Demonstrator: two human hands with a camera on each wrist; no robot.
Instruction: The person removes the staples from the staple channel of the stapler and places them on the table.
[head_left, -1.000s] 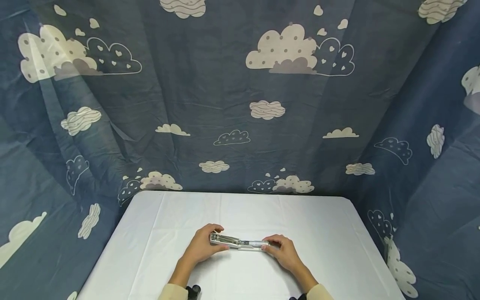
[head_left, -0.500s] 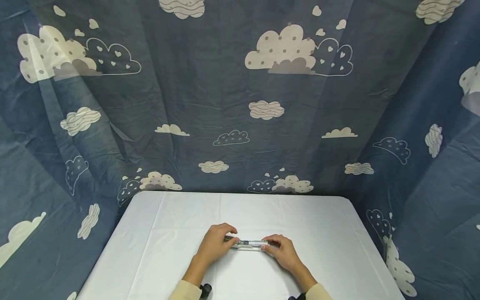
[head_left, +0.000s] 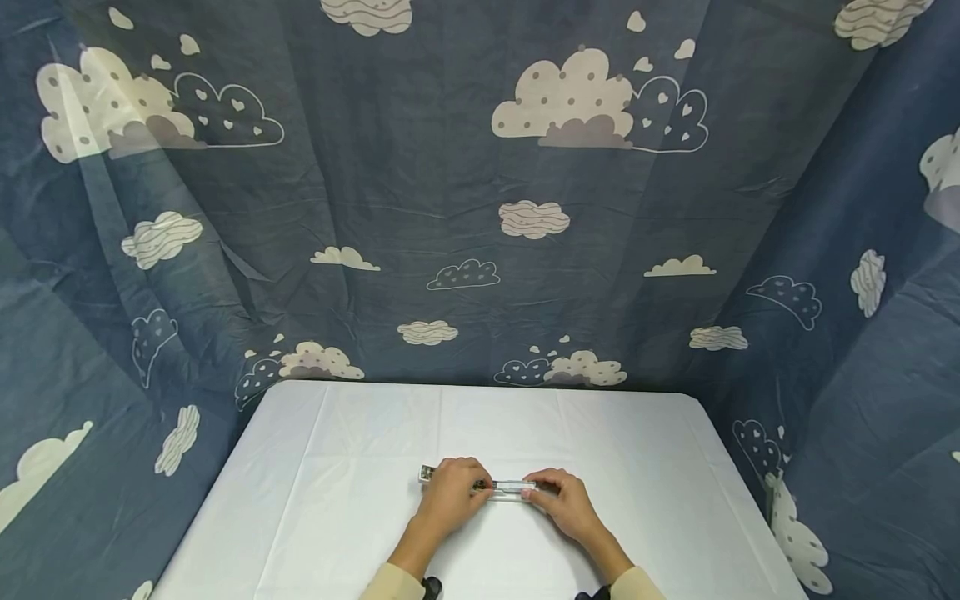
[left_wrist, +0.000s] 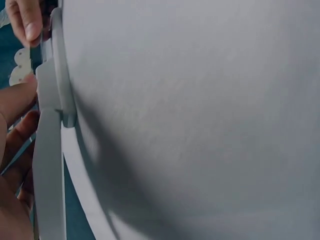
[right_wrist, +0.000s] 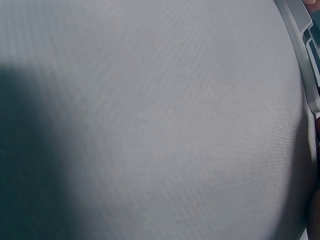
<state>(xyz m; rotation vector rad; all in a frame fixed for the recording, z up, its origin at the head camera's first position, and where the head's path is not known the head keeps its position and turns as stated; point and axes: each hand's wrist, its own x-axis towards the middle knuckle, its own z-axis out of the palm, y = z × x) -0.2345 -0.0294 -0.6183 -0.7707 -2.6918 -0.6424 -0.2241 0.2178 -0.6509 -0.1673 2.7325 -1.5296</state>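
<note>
The bare left hand (head_left: 452, 492) and right hand (head_left: 561, 500) pinched a long, pale plastic-and-metal stapler (left_wrist: 49, 172), which could pivot askew if either grip slackened

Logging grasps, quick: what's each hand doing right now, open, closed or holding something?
Left hand: holding the opened stapler near its middle.
Right hand: holding the stapler's right end.

We see dark blue fabric (head_left: 420, 167) hanging behind and along both sides, printed with pale clouds (head_left: 562, 92) and little hearts (head_left: 684, 48), a lighter streak (head_left: 97, 187) at its upper left, and before it a white worktop (head_left: 615, 442) with rounded far corners (head_left: 682, 405) and faint creases (head_left: 305, 458).
</note>
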